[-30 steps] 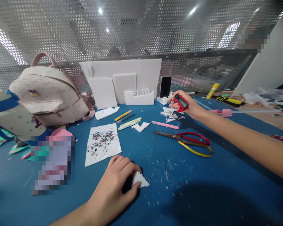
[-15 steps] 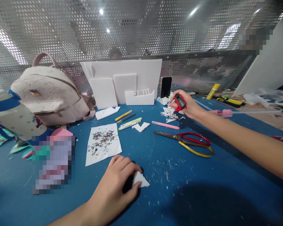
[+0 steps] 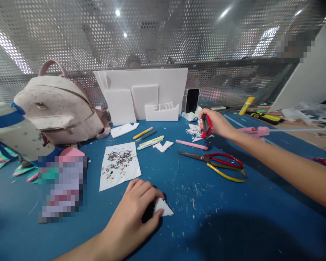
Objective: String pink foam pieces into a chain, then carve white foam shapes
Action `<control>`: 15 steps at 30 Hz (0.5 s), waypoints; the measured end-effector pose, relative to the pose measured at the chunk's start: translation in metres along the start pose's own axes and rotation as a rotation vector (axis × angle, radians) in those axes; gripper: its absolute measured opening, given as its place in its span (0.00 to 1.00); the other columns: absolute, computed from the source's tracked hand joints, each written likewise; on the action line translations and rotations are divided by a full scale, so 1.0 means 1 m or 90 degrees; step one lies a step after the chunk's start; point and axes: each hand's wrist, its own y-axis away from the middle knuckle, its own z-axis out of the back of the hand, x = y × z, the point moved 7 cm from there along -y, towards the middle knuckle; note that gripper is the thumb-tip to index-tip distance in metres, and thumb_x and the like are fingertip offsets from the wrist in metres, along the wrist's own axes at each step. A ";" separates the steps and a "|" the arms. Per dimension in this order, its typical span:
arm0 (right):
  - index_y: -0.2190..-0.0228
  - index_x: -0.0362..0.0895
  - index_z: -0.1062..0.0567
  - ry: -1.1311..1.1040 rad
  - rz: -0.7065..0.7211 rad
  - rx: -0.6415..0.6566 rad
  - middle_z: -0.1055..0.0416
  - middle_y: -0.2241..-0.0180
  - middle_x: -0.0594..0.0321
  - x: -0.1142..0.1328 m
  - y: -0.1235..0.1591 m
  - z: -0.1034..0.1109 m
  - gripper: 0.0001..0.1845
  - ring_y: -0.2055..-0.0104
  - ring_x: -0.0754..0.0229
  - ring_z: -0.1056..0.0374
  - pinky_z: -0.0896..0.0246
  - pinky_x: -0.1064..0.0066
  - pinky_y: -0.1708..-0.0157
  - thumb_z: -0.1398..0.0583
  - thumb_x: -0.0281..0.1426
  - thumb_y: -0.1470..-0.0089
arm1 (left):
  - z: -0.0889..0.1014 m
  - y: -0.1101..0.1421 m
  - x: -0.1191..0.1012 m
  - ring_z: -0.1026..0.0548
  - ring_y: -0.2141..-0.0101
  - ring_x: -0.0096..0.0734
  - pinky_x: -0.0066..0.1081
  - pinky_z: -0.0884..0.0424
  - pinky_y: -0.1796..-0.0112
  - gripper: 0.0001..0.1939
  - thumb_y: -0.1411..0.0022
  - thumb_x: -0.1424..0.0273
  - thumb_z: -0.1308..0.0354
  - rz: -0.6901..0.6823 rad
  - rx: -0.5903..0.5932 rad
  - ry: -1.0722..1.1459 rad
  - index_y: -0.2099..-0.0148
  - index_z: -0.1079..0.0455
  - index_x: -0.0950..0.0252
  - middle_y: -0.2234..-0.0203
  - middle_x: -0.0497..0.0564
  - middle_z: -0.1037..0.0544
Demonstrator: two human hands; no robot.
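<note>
My left hand [image 3: 136, 214] rests on the blue table with its fingers curled round a small triangular piece of white foam board [image 3: 164, 209]. Part of that piece lies hidden under the fingers. Farther off on the right, my right hand [image 3: 214, 121] grips a red-and-black tool [image 3: 207, 125], whose exact kind I cannot make out. It is held above a heap of white foam scraps [image 3: 192, 130]. Red-and-yellow-handled scissors [image 3: 222, 163] lie on the table between my two hands. A V-shaped white offcut [image 3: 163, 146] sits near a pink pen [image 3: 191, 144].
White foam boards [image 3: 141, 78] lean at the back beside a phone [image 3: 192, 100]. Several markers [image 3: 143, 133] lie before them. A paper sheet [image 3: 133, 174] carries colourful bits. A backpack [image 3: 59, 105] and a bottle [image 3: 19, 134] stand left. A glue stick [image 3: 246, 105] is at right.
My right hand has turned the red-and-black tool and lowered it slightly towards the scraps. My left hand keeps the triangular piece in the same place.
</note>
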 end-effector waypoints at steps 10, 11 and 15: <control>0.69 0.50 0.33 -0.059 0.023 -0.030 0.36 0.80 0.70 0.014 0.002 0.010 0.17 0.78 0.59 0.40 0.45 0.67 0.74 0.32 0.31 0.60 | 0.002 0.001 -0.003 0.29 0.60 0.38 0.42 0.36 0.52 0.12 0.37 0.79 0.44 0.003 0.003 -0.004 0.54 0.31 0.59 0.62 0.49 0.25; 0.69 0.50 0.34 -0.085 0.018 -0.029 0.36 0.80 0.69 0.015 0.003 0.009 0.17 0.78 0.59 0.39 0.44 0.66 0.74 0.32 0.32 0.60 | 0.002 0.001 -0.003 0.29 0.60 0.38 0.42 0.36 0.52 0.12 0.37 0.79 0.44 0.003 0.004 -0.005 0.54 0.30 0.59 0.62 0.49 0.25; 0.68 0.51 0.35 -0.212 -0.027 -0.001 0.37 0.78 0.69 0.020 0.007 0.004 0.22 0.73 0.56 0.36 0.39 0.64 0.70 0.29 0.36 0.61 | 0.002 0.000 -0.004 0.29 0.60 0.39 0.42 0.35 0.52 0.12 0.37 0.78 0.43 -0.003 -0.001 -0.010 0.53 0.30 0.59 0.62 0.50 0.24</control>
